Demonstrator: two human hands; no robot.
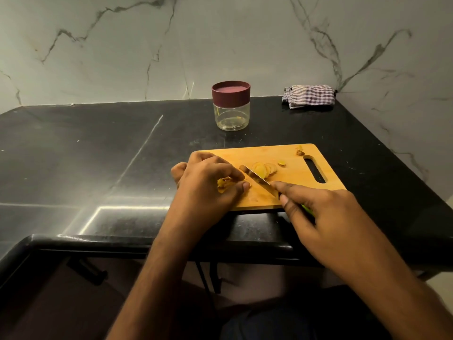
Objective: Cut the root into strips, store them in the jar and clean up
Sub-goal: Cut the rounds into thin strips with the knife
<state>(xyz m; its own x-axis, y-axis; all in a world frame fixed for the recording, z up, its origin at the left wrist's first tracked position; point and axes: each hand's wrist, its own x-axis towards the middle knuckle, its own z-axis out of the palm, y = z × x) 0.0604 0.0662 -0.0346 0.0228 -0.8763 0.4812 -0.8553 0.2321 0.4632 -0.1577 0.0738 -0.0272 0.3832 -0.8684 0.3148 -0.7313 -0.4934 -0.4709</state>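
Head view: root [223, 184] is pinned to board [289, 163] by left hand [208, 185] fingers, steadying it for knife [258, 180], gripped by right hand [318, 217].

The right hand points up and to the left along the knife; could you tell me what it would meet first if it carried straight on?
Probably the left hand: the right hand's knife tip lies just beside its fingers, though depth is unclear.
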